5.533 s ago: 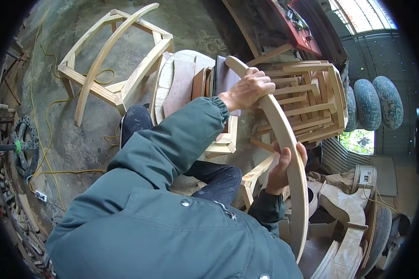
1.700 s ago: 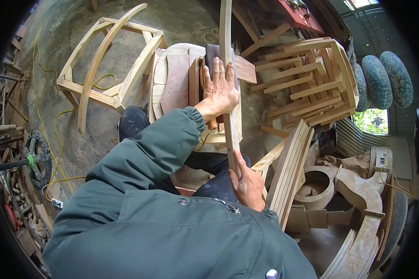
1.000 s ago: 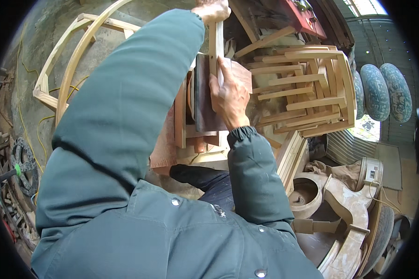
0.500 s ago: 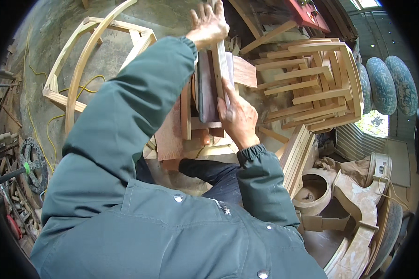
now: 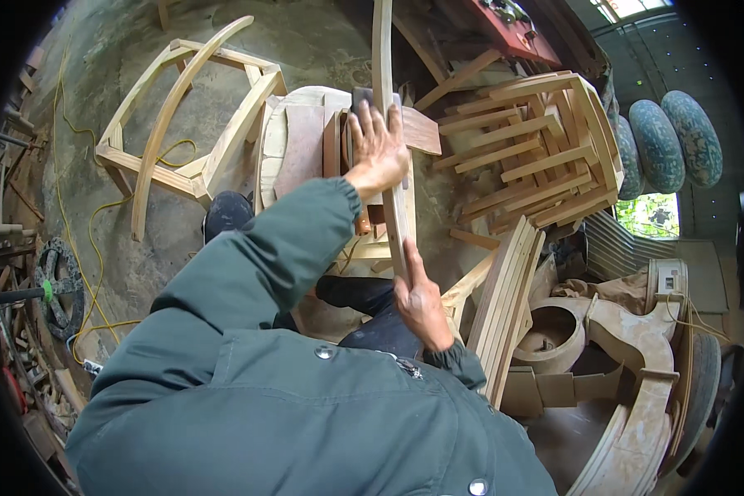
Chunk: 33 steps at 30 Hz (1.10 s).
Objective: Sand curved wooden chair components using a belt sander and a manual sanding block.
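Apparently for steadiness, the long, curved, pale wooden slat (image 5: pixel 396 225) was braced under the spread left hand (image 5: pixel 379 154), its near end clamped by the right hand (image 5: pixel 425 307)

Worn grey floor (image 5: pixel 322 50), probably concrete

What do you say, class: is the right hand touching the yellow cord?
No: the right hand is on the long strip, while the yellow cord lies on the floor toward the left.
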Tool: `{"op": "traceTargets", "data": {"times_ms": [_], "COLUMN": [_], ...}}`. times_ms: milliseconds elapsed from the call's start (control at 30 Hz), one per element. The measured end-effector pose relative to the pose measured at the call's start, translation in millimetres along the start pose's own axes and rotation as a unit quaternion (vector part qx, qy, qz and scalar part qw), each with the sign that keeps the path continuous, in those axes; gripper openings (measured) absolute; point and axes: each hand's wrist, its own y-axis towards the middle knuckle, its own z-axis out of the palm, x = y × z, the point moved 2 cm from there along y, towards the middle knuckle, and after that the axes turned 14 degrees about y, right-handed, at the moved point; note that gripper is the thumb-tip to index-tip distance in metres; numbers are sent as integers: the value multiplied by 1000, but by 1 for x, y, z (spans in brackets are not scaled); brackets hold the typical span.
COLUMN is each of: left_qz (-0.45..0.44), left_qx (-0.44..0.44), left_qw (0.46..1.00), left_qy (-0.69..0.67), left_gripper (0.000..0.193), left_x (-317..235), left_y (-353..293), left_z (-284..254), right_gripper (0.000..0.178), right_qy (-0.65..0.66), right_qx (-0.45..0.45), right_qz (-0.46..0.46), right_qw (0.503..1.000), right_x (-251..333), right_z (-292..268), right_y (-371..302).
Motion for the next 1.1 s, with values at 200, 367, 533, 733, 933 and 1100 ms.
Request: {"op": "traceTargets", "data": {"times_ms": [200,367,533,733,933,1100], "left_qz": [47,0,11,10,18,30], "left_qx": [28,-13,-30,-58,-33,24], "left_qw": [997,999,998,996,999,999], "left_qy": [-52,-34,-58,-62,-32,-10], "left_gripper": [96,93,89,86,83,85], "left_x": [-1,49,58,68,36,14], "left_y": [-48,59,163,205,152,62], "left_z": [-11,-14,-22,-18,-8,-8], "right_gripper": [77,72,71,70,76,84], "right_qy": [1,-28,-57,-11,-15,-34], "right_qx": [24,-3,-31,-30,-9,39], "right_qz": [99,29,22,-25,0,6], "right_qw": [995,999,998,999,1000,999], "right_x": [11,27,25,30,15,19], "right_z": [-12,-9,2,-2,-17,-39], "right_y": [-81,-42,53,99,45,-38]}}
